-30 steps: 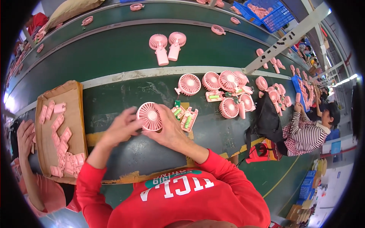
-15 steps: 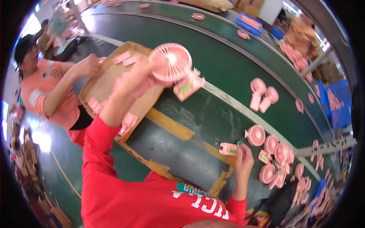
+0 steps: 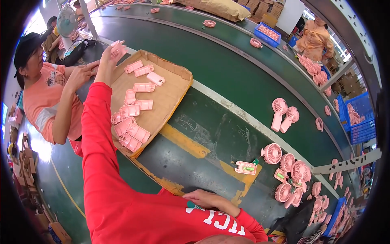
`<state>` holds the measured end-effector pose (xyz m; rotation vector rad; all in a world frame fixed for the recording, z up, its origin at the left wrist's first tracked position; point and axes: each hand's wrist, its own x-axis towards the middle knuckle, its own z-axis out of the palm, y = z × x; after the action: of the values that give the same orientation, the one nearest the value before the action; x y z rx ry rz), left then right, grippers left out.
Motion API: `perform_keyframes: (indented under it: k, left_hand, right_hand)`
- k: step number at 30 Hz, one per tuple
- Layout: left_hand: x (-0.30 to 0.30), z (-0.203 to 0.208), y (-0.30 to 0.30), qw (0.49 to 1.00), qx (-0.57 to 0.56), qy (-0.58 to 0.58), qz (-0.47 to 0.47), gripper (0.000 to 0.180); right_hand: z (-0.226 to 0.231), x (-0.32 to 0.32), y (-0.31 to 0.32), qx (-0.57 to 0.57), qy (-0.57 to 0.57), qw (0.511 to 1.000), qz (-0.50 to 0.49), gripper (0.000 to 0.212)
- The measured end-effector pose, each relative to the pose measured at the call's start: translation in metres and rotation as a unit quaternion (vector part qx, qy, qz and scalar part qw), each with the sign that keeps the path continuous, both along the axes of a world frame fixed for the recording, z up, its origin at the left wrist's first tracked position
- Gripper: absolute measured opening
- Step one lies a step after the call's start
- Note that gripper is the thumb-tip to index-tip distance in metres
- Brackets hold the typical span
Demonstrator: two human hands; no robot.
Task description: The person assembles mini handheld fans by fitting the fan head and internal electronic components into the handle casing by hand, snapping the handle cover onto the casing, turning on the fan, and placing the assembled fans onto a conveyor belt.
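My left hand (image 3: 107, 59) reaches out to the far left, past the cardboard tray (image 3: 162, 101), its fingers closed on a pink plastic piece (image 3: 118, 49) that they partly hide. A co-worker's hands (image 3: 83, 75) are close beside it. Several pink handle shells (image 3: 138, 132) lie in the tray. My right hand (image 3: 201, 198) rests at the table's near edge against my red shirt, fingers curled together, with nothing seen in them. Beyond it, an open pink handle shell (image 3: 245, 167) with a green part inside lies on the table.
Several pink handheld fans (image 3: 300, 171) are heaped at the right, one with its handle open. Two more fans (image 3: 284, 116) lie on the green conveyor belt (image 3: 227, 65). Blue crates (image 3: 267, 34) with pink parts stand across the belt. A metal bar (image 3: 347, 162) crosses at the right.
My left hand has moved left from over the tray's right edge; the fan it held is no longer in it. The right hand has left the open shell and drawn back to the table edge.
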<state>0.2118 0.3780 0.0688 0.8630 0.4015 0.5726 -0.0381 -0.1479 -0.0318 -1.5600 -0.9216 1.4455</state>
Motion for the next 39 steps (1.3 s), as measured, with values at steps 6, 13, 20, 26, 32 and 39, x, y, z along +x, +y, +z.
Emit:
perform_keyframes:
  k: [6,13,20,26,32,39]
  left_hand:
    - [-0.035,-0.04,0.034,0.986,-0.08,-0.067,0.128,0.037]
    - [-0.004,-0.062,-0.028,0.994,0.01,-0.027,-0.106,0.022]
    - [-0.048,-0.032,-0.179,0.942,0.091,0.052,-0.319,0.021]
    - [-0.069,-0.051,-0.306,0.882,0.169,0.102,-0.428,0.02]
    - [-0.114,-0.077,-0.382,0.818,0.221,0.085,-0.525,0.022]
    - [-0.144,-0.105,-0.429,0.803,0.2,0.107,-0.552,0.021]
  right_hand:
    - [-0.001,-0.001,-0.006,-0.008,-0.032,0.999,0.019,0.025]
    - [-0.039,-0.021,-0.009,0.086,0.193,0.976,-0.056,0.028]
    - [-0.03,-0.019,-0.02,-0.018,0.108,0.994,0.005,0.023]
    - [-0.04,-0.028,-0.017,0.099,0.075,0.992,-0.033,0.033]
    - [-0.059,-0.03,-0.019,0.092,0.076,0.991,-0.053,0.035]
    - [-0.067,-0.026,-0.02,0.089,0.048,0.994,-0.036,0.035]
